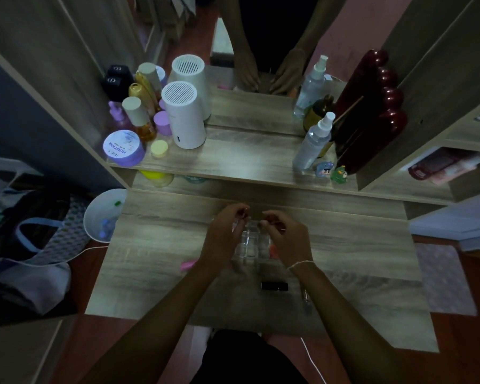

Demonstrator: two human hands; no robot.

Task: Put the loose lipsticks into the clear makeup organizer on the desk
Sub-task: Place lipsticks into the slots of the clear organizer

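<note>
The clear makeup organizer (250, 243) stands in the middle of the wooden desk (161, 245), between my two hands. My left hand (225, 234) curls around its left side and my right hand (284, 234) around its right side, fingertips pinched above its far edge. Whether the fingers hold something small is too dim to tell. A pink lipstick (188, 265) lies left of my left wrist. A black lipstick (274, 286) lies near the desk's front, below the organizer. An orange lipstick (273, 250) peeks out under my right hand. A thin silver tube (306, 296) lies beside my right forearm.
A raised shelf behind holds a white cylinder device (185, 117), a purple jar (124, 147), bottles at left, a spray bottle (313, 141), small figurines (331, 171) and a dark red object (372, 112). A mirror stands behind. A white bin (104, 214) sits left of the desk.
</note>
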